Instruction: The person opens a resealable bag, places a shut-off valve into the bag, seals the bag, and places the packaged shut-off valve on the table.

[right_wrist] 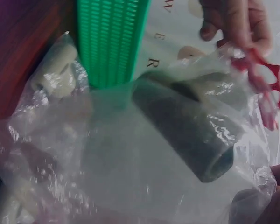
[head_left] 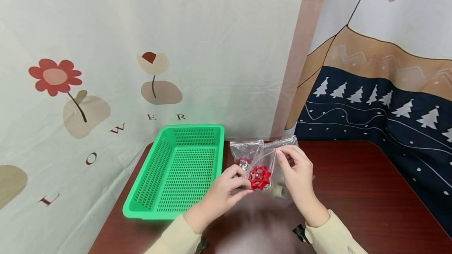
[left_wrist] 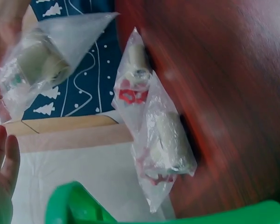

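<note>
My left hand pinches a valve with a red handwheel and a pale tubular body, inside a clear plastic bag. The handwheel lies right by my left fingertips. On the right side, my right hand pinches the same bag near its upper edge, thumb against index finger. The bag is held up above the table. Behind it, two more clear bags lie at the table's back, one bagged valve and another bagged valve, each with red parts and a pale body. The held bag partly hides them in the head view.
A green perforated basket stands on the left of the dark red wooden table, close to my left forearm. Along the table's back hangs a printed cloth with flowers and letters; a navy tree-patterned cloth hangs at the right.
</note>
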Tool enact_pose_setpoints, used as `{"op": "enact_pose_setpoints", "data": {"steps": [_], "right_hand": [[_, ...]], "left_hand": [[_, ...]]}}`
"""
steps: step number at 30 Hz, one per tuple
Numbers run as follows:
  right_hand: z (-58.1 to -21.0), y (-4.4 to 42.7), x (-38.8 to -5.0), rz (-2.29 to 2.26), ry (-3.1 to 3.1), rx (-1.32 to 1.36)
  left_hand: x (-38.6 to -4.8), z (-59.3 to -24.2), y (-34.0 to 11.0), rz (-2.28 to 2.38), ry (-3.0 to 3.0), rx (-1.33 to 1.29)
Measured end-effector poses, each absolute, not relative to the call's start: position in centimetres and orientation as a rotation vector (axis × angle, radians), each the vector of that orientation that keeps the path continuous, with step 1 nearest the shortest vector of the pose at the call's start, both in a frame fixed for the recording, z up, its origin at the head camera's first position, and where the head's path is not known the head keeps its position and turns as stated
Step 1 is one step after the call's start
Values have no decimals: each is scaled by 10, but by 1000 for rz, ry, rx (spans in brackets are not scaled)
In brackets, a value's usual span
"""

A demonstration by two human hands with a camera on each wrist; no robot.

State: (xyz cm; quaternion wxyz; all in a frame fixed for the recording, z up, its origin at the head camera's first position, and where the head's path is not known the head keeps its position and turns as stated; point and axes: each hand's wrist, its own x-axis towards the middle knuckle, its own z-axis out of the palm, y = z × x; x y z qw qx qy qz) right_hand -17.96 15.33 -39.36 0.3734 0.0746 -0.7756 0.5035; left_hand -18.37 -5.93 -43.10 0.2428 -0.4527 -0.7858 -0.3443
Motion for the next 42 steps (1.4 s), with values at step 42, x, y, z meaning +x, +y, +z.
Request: {"op": "enact_pose_setpoints", "data": {"steps": [42], "right_hand": [[-417, 165, -188, 1874, -2251, 182]], "left_hand": [[-183, -411, -62, -1928, -1894, -1010]]}}
